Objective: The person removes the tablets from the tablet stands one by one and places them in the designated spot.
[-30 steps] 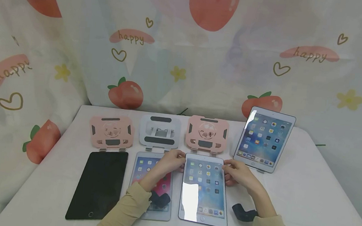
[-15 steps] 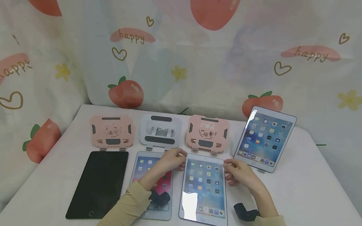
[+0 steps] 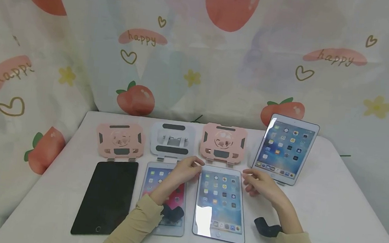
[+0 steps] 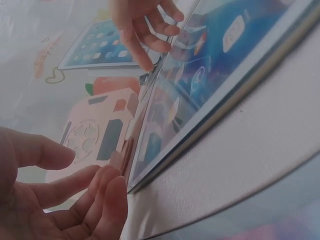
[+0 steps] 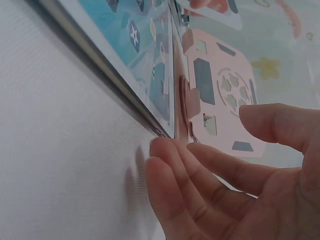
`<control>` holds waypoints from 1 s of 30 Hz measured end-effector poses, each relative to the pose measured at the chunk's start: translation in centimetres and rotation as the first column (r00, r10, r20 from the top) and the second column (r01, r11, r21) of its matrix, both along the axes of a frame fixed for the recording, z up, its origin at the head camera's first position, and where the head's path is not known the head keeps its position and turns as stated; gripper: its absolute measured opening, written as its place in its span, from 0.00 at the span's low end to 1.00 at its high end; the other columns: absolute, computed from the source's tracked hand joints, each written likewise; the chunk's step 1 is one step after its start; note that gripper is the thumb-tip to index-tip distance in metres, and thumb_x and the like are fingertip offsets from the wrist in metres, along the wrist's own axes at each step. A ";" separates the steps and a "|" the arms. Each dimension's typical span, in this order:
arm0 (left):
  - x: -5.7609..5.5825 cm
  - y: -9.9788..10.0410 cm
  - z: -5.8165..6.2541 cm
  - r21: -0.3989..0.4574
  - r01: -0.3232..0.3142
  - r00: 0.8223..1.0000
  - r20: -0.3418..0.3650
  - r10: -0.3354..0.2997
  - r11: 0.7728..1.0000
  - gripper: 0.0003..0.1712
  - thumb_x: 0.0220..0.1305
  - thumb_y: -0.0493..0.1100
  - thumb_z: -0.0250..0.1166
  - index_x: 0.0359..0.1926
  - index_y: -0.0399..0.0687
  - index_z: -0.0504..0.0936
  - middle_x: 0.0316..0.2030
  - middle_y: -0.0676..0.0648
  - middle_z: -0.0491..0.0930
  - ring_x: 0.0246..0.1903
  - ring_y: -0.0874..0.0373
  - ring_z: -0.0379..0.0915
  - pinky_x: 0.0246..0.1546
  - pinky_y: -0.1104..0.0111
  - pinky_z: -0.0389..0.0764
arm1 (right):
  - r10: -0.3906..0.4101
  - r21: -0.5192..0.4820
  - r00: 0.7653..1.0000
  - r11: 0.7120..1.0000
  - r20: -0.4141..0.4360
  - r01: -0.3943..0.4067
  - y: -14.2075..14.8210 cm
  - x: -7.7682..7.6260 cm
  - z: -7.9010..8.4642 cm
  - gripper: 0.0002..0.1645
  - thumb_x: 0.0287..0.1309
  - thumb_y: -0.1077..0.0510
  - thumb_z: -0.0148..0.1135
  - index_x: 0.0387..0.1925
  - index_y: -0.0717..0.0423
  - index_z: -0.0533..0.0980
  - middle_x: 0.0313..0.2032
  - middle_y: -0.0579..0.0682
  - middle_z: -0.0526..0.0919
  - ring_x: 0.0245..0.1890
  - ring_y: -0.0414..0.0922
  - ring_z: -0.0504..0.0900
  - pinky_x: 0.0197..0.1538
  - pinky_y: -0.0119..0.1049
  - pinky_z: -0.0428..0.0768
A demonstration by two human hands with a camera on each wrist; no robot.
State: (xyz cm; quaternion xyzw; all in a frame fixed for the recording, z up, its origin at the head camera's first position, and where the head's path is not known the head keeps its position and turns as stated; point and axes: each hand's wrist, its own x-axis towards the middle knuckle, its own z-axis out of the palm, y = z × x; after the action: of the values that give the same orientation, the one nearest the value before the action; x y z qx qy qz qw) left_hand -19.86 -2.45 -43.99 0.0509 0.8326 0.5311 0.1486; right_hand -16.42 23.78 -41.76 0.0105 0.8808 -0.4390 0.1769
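Observation:
A white-framed tablet (image 3: pixel 222 201), its screen lit with app icons, lies flat in front of a pink folding stand (image 3: pixel 224 133). My left hand (image 3: pixel 184 171) is at the tablet's far left corner, over the top of a neighbouring tablet (image 3: pixel 150 182) with a pink-red screen. Relaxed fingers and a thumb held apart show in the left wrist view. Just off the far right corner is my right hand (image 3: pixel 261 186). In the right wrist view its loosely bent fingertips (image 5: pixel 162 145) come right up to the tablet's corner, with nothing between thumb and fingers.
A black tablet (image 3: pixel 106 198) lies at the left. Behind the flat tablets stand another pink stand (image 3: pixel 121 138) and a white-grey stand (image 3: pixel 171 150). Back right, a lit tablet (image 3: pixel 286 149) leans upright on a stand. A printed curtain (image 3: pixel 226 78) hangs behind the table.
My right hand has drawn slightly right, away from the tablet's corner. My left hand has shifted slightly at the other corner. The tablet lies in the same place.

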 end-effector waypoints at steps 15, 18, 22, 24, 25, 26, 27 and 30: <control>0.8 1.5 0.5 0.098 0.071 0.995 -0.075 -0.064 0.993 0.13 0.64 0.40 0.59 0.49 0.45 0.80 0.42 0.44 0.82 0.35 0.59 0.78 0.36 0.69 0.83 | -0.014 -0.040 0.996 0.999 -0.084 0.011 0.9 0.0 0.2 0.28 0.71 0.52 0.47 0.62 0.69 0.65 0.45 0.66 0.80 0.36 0.47 0.82 0.39 0.33 0.82; 0.8 2.1 0.8 0.107 0.076 0.994 -0.084 -0.068 0.991 0.13 0.65 0.40 0.59 0.49 0.45 0.81 0.42 0.44 0.82 0.35 0.59 0.79 0.37 0.69 0.83 | -0.022 -0.036 0.996 0.999 -0.091 0.019 1.2 -0.1 0.2 0.29 0.71 0.51 0.46 0.63 0.69 0.65 0.46 0.67 0.80 0.38 0.48 0.83 0.41 0.36 0.84; 0.6 2.9 1.3 0.090 0.107 0.989 -0.113 -0.097 0.990 0.12 0.65 0.41 0.59 0.48 0.47 0.81 0.38 0.44 0.83 0.34 0.59 0.78 0.34 0.71 0.81 | -0.041 -0.041 0.992 0.998 -0.122 0.036 1.9 -0.2 0.4 0.28 0.72 0.52 0.46 0.63 0.69 0.65 0.47 0.68 0.79 0.40 0.51 0.84 0.42 0.35 0.84; 0.5 3.4 1.7 0.084 0.119 0.987 -0.122 -0.108 0.989 0.12 0.66 0.41 0.58 0.49 0.49 0.81 0.37 0.45 0.83 0.34 0.59 0.78 0.33 0.72 0.80 | -0.059 -0.048 0.987 0.997 -0.148 0.052 2.2 -0.2 0.5 0.28 0.72 0.52 0.46 0.62 0.68 0.65 0.47 0.68 0.80 0.41 0.51 0.84 0.42 0.33 0.84; 0.4 3.6 1.8 0.089 0.125 0.986 -0.126 -0.113 0.988 0.12 0.66 0.41 0.59 0.49 0.48 0.81 0.37 0.45 0.83 0.34 0.59 0.78 0.34 0.72 0.80 | -0.067 -0.049 0.984 0.997 -0.165 0.059 2.4 -0.2 0.6 0.28 0.72 0.51 0.46 0.62 0.68 0.65 0.47 0.68 0.80 0.41 0.50 0.84 0.41 0.32 0.83; 0.3 3.9 1.8 0.090 0.129 0.984 -0.135 -0.116 0.988 0.12 0.66 0.42 0.59 0.49 0.48 0.81 0.36 0.46 0.82 0.34 0.59 0.78 0.34 0.72 0.80 | -0.076 -0.050 0.981 0.996 -0.178 0.068 2.6 -0.2 0.7 0.28 0.72 0.51 0.46 0.62 0.68 0.66 0.47 0.68 0.79 0.40 0.49 0.84 0.41 0.32 0.83; 0.2 4.2 1.9 0.094 0.132 0.983 -0.140 -0.118 0.987 0.13 0.65 0.42 0.59 0.49 0.48 0.81 0.36 0.45 0.82 0.34 0.59 0.78 0.34 0.73 0.80 | -0.084 -0.052 0.978 0.996 -0.190 0.075 2.7 -0.2 0.8 0.28 0.72 0.50 0.46 0.62 0.68 0.66 0.47 0.68 0.79 0.40 0.48 0.84 0.41 0.31 0.84; -0.3 5.0 2.2 0.099 0.145 0.980 -0.149 -0.130 0.984 0.13 0.66 0.41 0.58 0.49 0.47 0.80 0.36 0.45 0.82 0.34 0.58 0.79 0.33 0.73 0.81 | -0.107 -0.054 0.968 0.994 -0.225 0.097 3.2 -0.1 1.1 0.29 0.72 0.49 0.46 0.62 0.67 0.67 0.48 0.68 0.79 0.40 0.42 0.83 0.42 0.30 0.84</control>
State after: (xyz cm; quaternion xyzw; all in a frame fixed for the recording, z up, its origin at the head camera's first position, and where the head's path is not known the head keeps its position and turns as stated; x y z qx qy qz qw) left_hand -20.11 2.51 -41.79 0.1543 0.8052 0.5594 0.1222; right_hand -16.50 26.98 -40.67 0.0016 0.8840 -0.4646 0.0521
